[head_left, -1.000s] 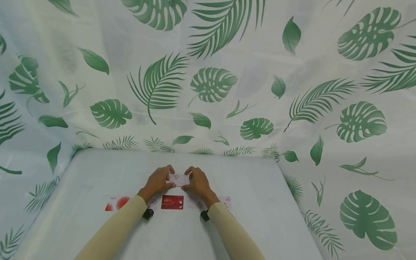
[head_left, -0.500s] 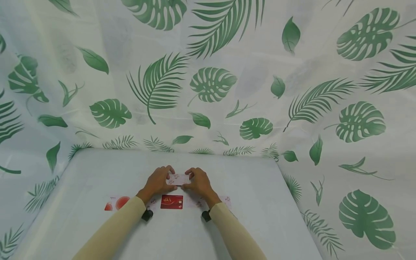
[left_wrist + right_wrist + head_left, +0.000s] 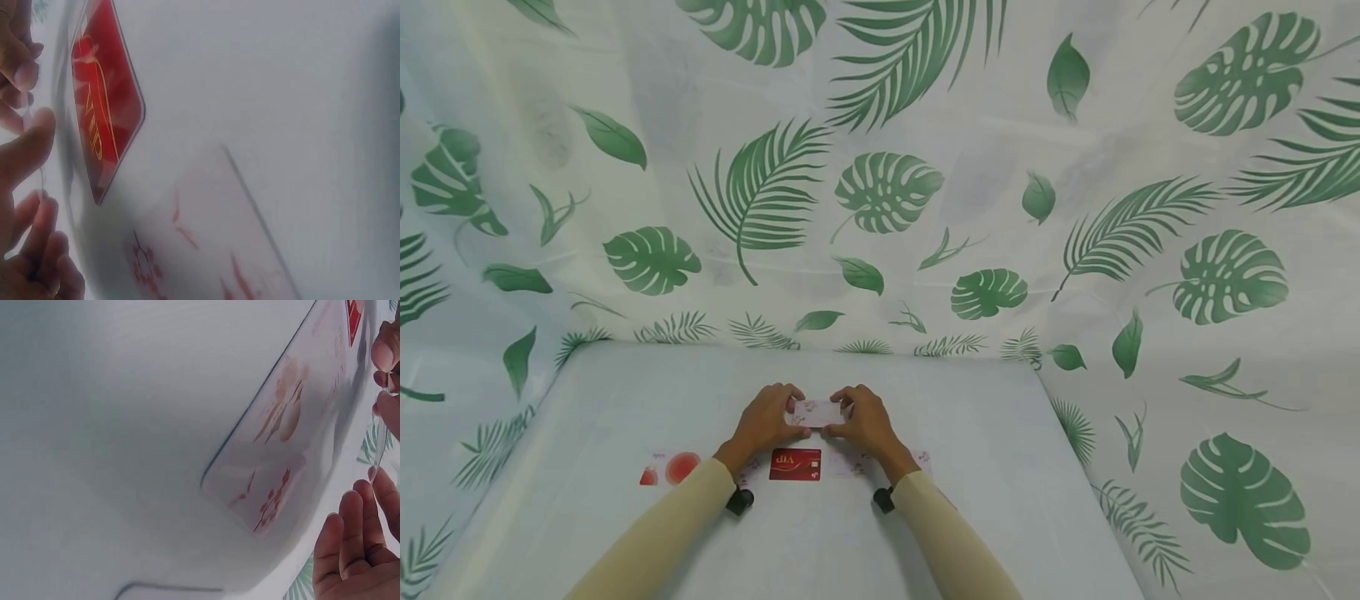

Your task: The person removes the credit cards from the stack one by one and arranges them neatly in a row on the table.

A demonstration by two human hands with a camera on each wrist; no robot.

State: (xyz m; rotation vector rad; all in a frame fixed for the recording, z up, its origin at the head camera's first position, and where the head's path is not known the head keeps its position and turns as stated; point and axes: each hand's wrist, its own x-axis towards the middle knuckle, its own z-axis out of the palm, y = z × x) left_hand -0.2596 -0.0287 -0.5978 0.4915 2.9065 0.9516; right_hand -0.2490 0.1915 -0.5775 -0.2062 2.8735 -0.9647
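My left hand [image 3: 767, 421] and right hand [image 3: 867, 423] pinch opposite ends of a pale pink card [image 3: 817, 413] with a small floral print. Thumbs are on its near side and fingers on its far side. Just nearer than the held card lies a red card [image 3: 795, 465] with gold "VIP" lettering, flat on the white table. In the left wrist view, a pale floral card [image 3: 212, 237] lies below the red one. A card with pink flowers and cutlery-like shapes [image 3: 269, 431] shows in the right wrist view. Both wrists partly cover this row of cards.
A white card with red circles [image 3: 682, 468] lies at the row's left end, by my left sleeve. The white tabletop [image 3: 985, 433] meets a leaf-patterned curtain [image 3: 895, 283] at the back and sides. A black wrist device [image 3: 740, 501] sits under my left wrist.
Both hands have shifted slightly to the right with the pale pink card still pinched between them. The cards on the table stay in place; the head view has moved a little.
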